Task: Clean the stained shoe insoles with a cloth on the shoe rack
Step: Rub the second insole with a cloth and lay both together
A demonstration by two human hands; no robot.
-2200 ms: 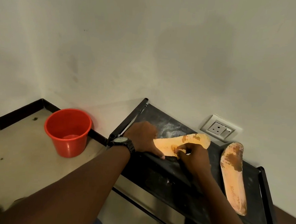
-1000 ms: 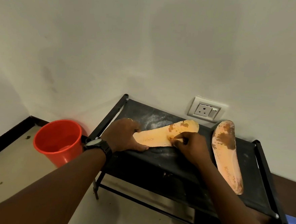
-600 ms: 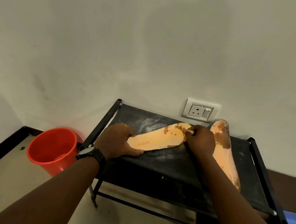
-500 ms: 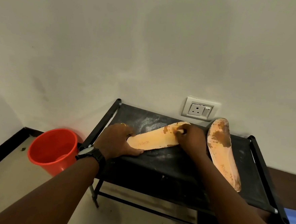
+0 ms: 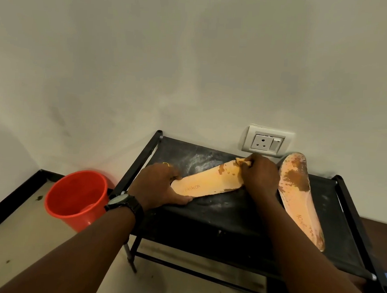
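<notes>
Two orange insoles lie on the black shoe rack (image 5: 223, 224). The left insole (image 5: 208, 183) lies slanted across the rack top, with brown stains near its far end. My left hand (image 5: 159, 185) presses its heel end down, thumb along the near edge. My right hand (image 5: 260, 175) sits over the insole's toe end, its fingers curled round a small orange cloth (image 5: 242, 161) that peeks out at the fingertips. The right insole (image 5: 298, 199) lies lengthwise beside my right hand, heavily stained brown at its far end and along its edges.
A red bucket (image 5: 76, 198) stands on the floor left of the rack. A white wall socket (image 5: 267, 142) sits on the wall just behind the insoles. White dusty smears mark the rack top. A black skirting runs along the wall at left.
My right hand has rubbed the cloth back and forth along the left insole and now sits at its toe end. My left hand stays on the heel. The camera has shifted.
</notes>
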